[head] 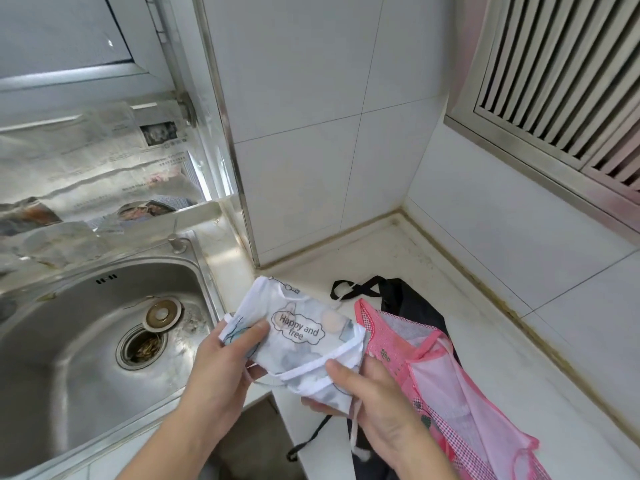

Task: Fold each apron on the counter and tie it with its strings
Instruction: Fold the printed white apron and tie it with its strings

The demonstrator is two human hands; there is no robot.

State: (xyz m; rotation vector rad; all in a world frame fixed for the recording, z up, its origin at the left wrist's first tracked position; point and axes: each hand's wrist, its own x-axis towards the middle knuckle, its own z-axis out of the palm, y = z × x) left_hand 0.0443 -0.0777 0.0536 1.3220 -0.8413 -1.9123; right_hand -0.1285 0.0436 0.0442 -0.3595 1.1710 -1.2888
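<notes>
A white apron (298, 336) printed "Happy and free" is folded into a small bundle and held above the counter edge. My left hand (225, 368) grips its left end, thumb on top. My right hand (374, 407) holds its lower right end, the thumb pressing a white string wrapped across the bundle. Loose white string ends hang below my right hand. A pink mesh apron (450, 393) lies spread on the white counter (398, 258) to the right. Beneath it lies a black apron (412, 306) with a looped black strap.
A steel sink (86, 341) with an open drain lies to the left. Newspaper covers the ledge behind it. White tiled walls close the counter's back and right sides, with a louvred vent (561, 81) at the upper right.
</notes>
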